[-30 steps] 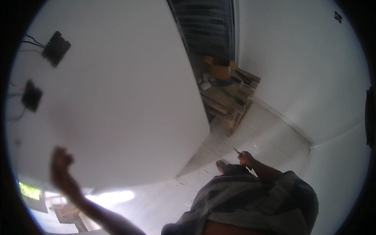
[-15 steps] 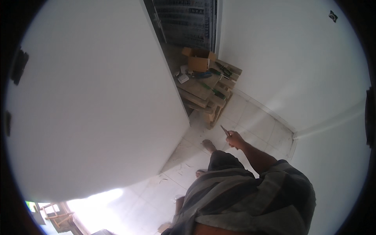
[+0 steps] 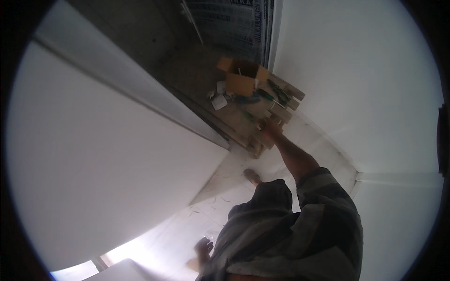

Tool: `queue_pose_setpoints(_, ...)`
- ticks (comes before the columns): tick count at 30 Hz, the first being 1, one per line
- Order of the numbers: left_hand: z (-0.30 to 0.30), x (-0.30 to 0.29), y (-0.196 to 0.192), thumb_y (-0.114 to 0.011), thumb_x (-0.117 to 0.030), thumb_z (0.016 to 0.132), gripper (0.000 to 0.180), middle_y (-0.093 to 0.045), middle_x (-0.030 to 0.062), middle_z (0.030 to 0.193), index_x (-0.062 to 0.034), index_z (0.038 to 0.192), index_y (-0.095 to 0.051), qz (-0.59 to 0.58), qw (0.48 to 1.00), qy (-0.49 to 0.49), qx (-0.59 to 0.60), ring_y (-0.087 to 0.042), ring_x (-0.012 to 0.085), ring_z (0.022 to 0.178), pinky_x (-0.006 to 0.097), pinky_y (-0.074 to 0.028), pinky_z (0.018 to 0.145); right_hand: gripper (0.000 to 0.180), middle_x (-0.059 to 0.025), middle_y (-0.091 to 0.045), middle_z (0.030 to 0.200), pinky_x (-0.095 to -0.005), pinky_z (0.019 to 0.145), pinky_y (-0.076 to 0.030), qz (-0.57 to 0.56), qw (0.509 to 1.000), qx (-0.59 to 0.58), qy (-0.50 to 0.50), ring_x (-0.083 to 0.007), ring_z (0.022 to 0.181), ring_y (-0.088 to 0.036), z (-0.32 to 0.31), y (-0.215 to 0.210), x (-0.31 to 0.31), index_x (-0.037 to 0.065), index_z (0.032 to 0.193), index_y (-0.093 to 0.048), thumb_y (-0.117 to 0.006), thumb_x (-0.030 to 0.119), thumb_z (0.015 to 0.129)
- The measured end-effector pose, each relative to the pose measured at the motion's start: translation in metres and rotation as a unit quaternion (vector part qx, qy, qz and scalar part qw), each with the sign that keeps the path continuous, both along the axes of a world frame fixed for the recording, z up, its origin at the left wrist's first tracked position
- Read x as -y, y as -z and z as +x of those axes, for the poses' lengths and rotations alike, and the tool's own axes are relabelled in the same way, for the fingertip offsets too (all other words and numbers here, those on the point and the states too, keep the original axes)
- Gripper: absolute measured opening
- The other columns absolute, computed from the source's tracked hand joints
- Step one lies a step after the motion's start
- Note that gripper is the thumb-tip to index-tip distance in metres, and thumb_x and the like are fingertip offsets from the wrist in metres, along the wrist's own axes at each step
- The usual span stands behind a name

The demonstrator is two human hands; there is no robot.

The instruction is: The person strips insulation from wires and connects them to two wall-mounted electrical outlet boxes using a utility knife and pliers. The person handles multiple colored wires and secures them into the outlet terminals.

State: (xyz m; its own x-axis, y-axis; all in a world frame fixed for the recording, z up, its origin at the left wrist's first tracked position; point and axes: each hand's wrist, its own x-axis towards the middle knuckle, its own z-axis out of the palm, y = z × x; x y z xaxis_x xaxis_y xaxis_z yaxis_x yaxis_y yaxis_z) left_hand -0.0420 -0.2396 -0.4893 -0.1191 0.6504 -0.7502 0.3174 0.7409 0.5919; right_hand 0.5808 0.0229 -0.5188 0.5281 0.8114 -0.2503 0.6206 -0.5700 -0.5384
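Observation:
My right hand [image 3: 269,130] reaches down to the front edge of a wooden pallet [image 3: 255,149] topped with a board. Its fingers look curled, beside or on a green-handled tool [image 3: 248,115]; shadow and blur hide what is in them. On the board, near the hand, lie a green-handled screwdriver [image 3: 265,94], dark pliers [image 3: 280,95] and a blue-handled tool [image 3: 247,99]. My left hand [image 3: 203,246] hangs low at my left side, its fingers loosely apart, and nothing shows in it.
An open cardboard box [image 3: 240,85] stands on the board, with white square pieces [image 3: 219,101] next to it. A white wall end [image 3: 140,154] fills the left side; another white wall [image 3: 356,70] rises at right. Below my left hand, a clear crumpled thing [image 3: 210,233] seems to lie on the tiled floor.
My right hand has moved forward from above the floor, where it held a slim tool, to the pallet's edge. My left hand has come into fuller view.

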Motion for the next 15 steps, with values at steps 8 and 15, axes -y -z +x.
queue_pose_setpoints(8, 0.087, -0.072, -0.065, -0.066, -0.014, 0.099, 0.035, -0.072, 0.0131, 0.102, 0.0012, 0.130, -0.062, -0.030, 0.992, -0.124, 0.021, -0.072, 0.0240, 0.081, 0.033, -0.058, 0.068, 0.038, -0.0127, -0.061, 0.136, -0.0494, 0.105, -0.049, -0.043, 0.974, 0.129, -0.181, -0.0357, 0.125, -0.059, 0.044, 0.039, -0.073, 0.033, 0.137, -0.062, -0.057, 0.038, 0.100)
queue_pose_setpoints(15, 0.052, 0.006, -0.042, -0.068, -0.014, 0.098, 0.028, -0.071, 0.0118, 0.097, 0.0011, 0.121, -0.065, -0.005, 0.991, 0.116, -0.071, -0.072, 0.0236, 0.080, 0.032, -0.058, 0.065, 0.039, -0.0197, -0.066, 0.124, -0.0472, 0.089, -0.056, 0.062, 0.989, 0.022, -0.130, -0.0288, 0.105, -0.068, 0.050, 0.069, -0.106, 0.018, 0.124, -0.071, -0.061, 0.047, 0.099)
